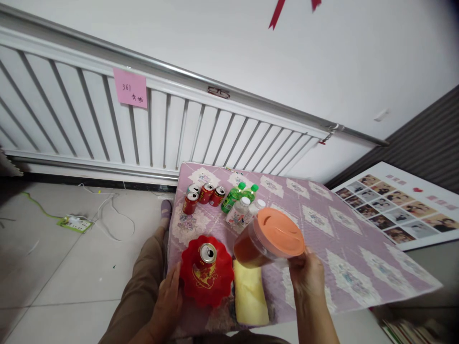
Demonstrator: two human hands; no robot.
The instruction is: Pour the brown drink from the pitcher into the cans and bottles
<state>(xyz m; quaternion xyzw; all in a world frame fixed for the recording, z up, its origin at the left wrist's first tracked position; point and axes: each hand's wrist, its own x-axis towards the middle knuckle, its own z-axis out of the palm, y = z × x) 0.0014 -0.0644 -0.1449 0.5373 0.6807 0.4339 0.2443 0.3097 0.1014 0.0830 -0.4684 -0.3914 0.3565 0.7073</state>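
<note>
My right hand (307, 270) grips the handle of a clear pitcher (247, 248) with an orange lid (281, 232). Reddish-brown liquid shows inside, and the pitcher leans left above the table. My left hand (170, 296) holds the left rim of a scalloped red plate (224, 282). On that plate stands an opened can (208, 254), its top facing up. A folded yellow cloth (251, 296) lies right of the plate, below the pitcher. Behind are several cans (206, 193), two green bottles (232, 198) and two white-capped bottles (238, 214), one partly hidden by the pitcher.
A purple patterned cloth (319, 239) covers the table. Beyond it are a white radiator (161, 129) and a wall. A photo board (401, 205) leans at the right. Cables and a power strip (75, 223) lie on the floor at left.
</note>
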